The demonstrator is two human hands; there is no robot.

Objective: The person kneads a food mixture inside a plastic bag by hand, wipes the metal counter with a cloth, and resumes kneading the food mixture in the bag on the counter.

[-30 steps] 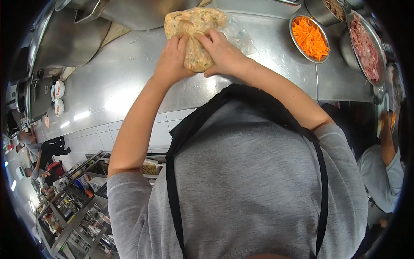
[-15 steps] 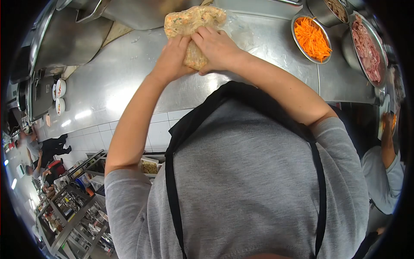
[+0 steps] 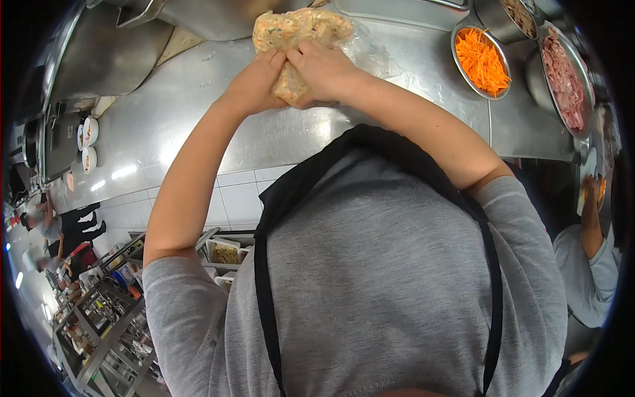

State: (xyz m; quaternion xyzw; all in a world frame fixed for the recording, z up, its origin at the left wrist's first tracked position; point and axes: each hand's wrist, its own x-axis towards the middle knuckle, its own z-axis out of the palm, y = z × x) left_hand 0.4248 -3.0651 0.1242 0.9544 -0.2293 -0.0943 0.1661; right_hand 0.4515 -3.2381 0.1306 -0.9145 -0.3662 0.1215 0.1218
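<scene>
A clear plastic bag (image 3: 297, 28) full of an orange-yellow food mix lies on the steel counter (image 3: 149, 132), near its far side. Both of my hands grip the bag's middle from either side, with their fingertips close together. My left hand (image 3: 256, 83) is wrapped round its left side, thumb low near the bottom end. On the right side, my right hand (image 3: 324, 71) is closed on it in the same way. Between the hands a lobe of the filled bag bulges toward me. Loose, crumpled plastic spreads on the counter to the right.
Big steel pots (image 3: 109, 56) stand at the far left. Right of the bag are a bowl of shredded carrot (image 3: 481, 63) and a large bowl of sliced meat (image 3: 563, 83). Small white bowls (image 3: 90, 160) sit at left. A co-worker's arm (image 3: 591, 221) shows at far right.
My hands have shifted slightly left on the bag, still gripping it. The bag's near lobe has changed shape. At far left, the people in the background have moved a little.
</scene>
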